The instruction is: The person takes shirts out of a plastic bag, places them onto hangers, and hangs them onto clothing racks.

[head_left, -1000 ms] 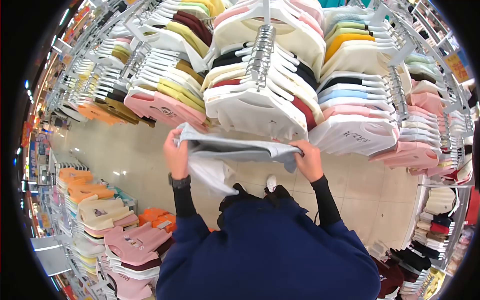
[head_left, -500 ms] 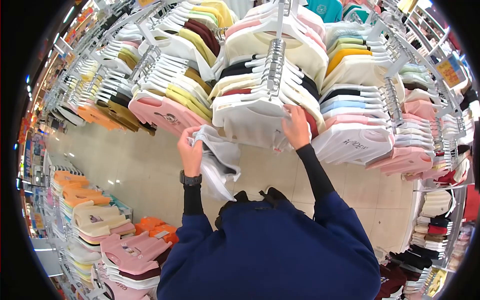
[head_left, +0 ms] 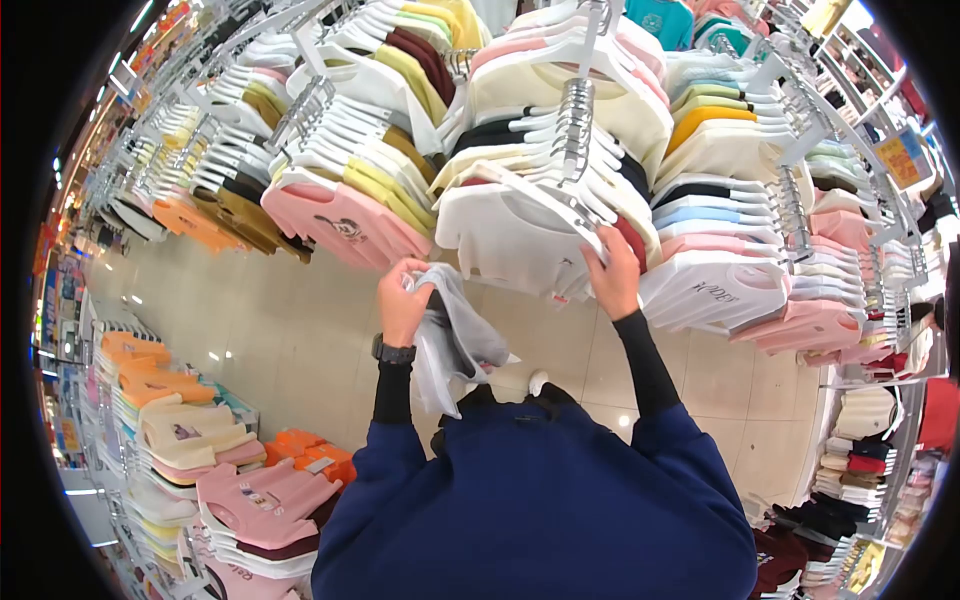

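My left hand (head_left: 404, 306) is closed on a crumpled light grey-white shirt (head_left: 462, 345), which hangs down over the floor in front of me. My right hand (head_left: 614, 276) is at the rack, its fingers closed around the right end of a white hanger (head_left: 545, 200). That hanger slants across the neck of a white shirt (head_left: 510, 240) at the front of the middle rail. The white shirt hangs just left of my right hand, with a small print near its lower right.
A metal rail (head_left: 574, 130) holds the hangers of the middle row. To its left hangs a pink shirt (head_left: 345, 222), and to its right a white printed shirt (head_left: 712, 290). Orange packages (head_left: 308, 455) lie at the lower left beside a pink shirt (head_left: 265, 503). Tiled floor (head_left: 300, 320) lies below.
My right hand has moved slightly right and down from the white shirt's shoulder, and a white hanger now shows slanting from it. My left hand has shifted right with the crumpled shirt.
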A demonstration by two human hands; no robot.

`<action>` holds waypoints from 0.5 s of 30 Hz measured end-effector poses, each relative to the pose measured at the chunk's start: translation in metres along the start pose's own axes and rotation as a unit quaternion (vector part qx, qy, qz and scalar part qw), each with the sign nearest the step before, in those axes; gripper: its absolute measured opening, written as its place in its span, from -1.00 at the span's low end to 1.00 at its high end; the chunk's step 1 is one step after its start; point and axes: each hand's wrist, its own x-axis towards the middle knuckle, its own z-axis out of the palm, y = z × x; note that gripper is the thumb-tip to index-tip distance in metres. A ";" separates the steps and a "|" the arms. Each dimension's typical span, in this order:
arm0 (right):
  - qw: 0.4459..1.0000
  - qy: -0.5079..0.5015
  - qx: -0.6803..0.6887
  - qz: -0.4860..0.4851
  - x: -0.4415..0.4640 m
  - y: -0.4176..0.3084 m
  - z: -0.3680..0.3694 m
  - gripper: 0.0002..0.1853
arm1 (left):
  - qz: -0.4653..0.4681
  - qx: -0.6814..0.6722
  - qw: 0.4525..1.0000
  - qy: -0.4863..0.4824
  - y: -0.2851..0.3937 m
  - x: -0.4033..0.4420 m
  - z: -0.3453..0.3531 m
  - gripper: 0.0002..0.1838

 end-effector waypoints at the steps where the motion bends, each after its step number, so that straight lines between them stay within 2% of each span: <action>1: 1.000 -0.006 0.017 -0.001 -0.007 -0.008 -0.009 -0.72 | 0.006 0.014 1.000 0.008 -0.003 0.002 0.000 -0.88; 7: 0.964 -0.147 0.125 0.183 -0.073 -0.041 -0.054 -0.69 | -0.004 0.141 0.985 0.096 -0.020 0.019 0.002 -0.81; 10: 0.948 -0.185 0.159 0.206 -0.095 -0.058 -0.062 -0.69 | 0.036 0.111 0.988 0.105 -0.031 0.025 0.004 -0.81; 13: 0.954 -0.209 0.107 0.187 -0.111 -0.061 -0.057 -0.74 | 0.025 0.089 0.990 0.103 -0.023 0.027 0.007 -0.81; 15: 0.968 -0.161 0.118 0.154 -0.112 -0.073 -0.043 -0.80 | 0.062 0.131 0.983 0.115 -0.002 0.021 0.013 -0.80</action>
